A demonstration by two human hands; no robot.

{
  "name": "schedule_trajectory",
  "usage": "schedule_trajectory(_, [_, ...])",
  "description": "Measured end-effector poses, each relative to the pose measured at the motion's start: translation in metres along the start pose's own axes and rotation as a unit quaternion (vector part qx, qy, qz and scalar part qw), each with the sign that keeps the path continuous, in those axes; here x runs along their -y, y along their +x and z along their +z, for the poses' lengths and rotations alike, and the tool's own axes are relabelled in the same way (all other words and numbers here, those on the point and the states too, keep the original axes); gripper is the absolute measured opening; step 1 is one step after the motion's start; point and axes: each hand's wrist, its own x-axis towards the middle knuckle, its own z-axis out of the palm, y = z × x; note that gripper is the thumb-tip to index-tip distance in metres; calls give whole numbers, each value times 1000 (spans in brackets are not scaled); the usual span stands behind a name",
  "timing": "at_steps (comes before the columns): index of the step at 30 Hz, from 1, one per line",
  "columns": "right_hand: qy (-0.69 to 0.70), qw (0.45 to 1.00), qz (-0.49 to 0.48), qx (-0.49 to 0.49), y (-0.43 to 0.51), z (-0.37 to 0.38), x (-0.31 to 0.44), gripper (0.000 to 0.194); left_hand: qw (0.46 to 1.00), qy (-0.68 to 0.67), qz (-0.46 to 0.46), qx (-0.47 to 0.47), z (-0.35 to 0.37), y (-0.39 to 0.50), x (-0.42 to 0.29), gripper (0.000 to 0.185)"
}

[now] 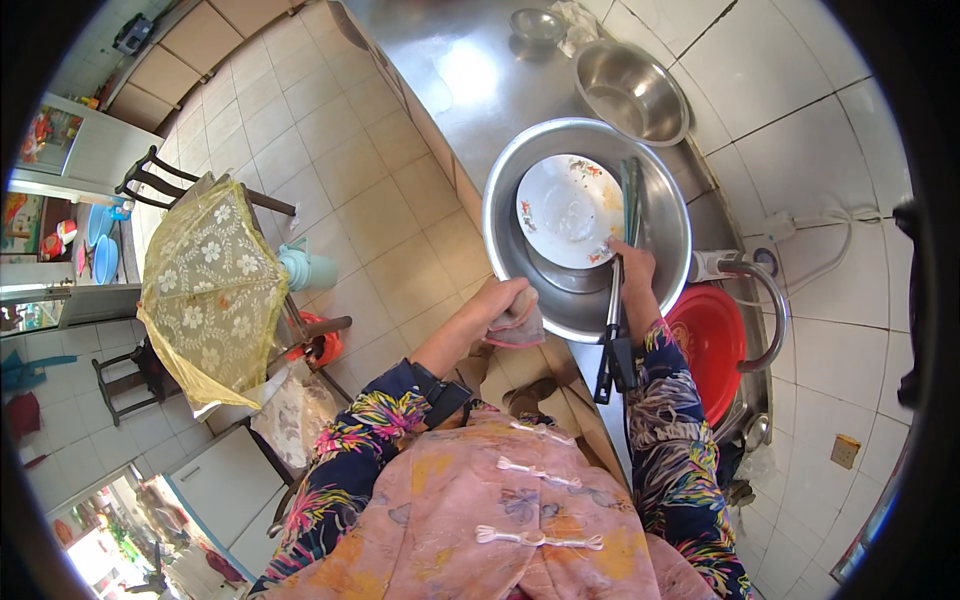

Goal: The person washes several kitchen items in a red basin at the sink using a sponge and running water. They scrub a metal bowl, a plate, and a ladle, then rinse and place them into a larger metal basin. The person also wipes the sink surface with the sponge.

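Note:
A wide steel basin (501, 187) sits on the metal counter before me. In it is a white plate (570, 206) with a red floral pattern and brownish smears. My right hand (636, 270) reaches over the near rim and grips the plate's edge. A utensil with a steel and black handle (613, 322) rests across the basin's rim beside that wrist; its working end is not plain. Long greenish pieces (630, 199) lean inside, right of the plate. My left hand (501, 298) holds a folded greyish-pink cloth (517, 322) just outside the basin's near left rim.
A steel bowl (630, 97) and a smaller bowl (538, 27) stand beyond the basin. A curved faucet (776, 315) arches over a red basin (712, 345) at right. At left are a yellow lace food cover (210, 292) and a pale green flask (311, 270).

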Motion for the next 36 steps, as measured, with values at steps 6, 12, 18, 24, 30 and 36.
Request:
schedule_trajectory(6, [99,984,129,66,-27,2,6,20,999,4,4,50,-4,1,1,28])
schedule_trajectory(12, [85,972,166,140,-32,4,8,20,999,-1,13,31,2,-4,-4,34])
schedule_trajectory(18, [121,973,131,148,-33,1,14,12,1000,-1,-11,-9,0,0,-5,26])
schedule_trajectory(24, [173,971,100,129,-35,0,13,13,1000,-6,-17,-10,3,4,-3,29])
schedule_trajectory(30, [200,951,136,192,-36,4,15,12,1000,10,3,-27,11,3,-1,30])
schedule_trajectory(36, [217,922,191,258,-35,10,17,10,1000,18,-4,-19,11,6,-1,33])
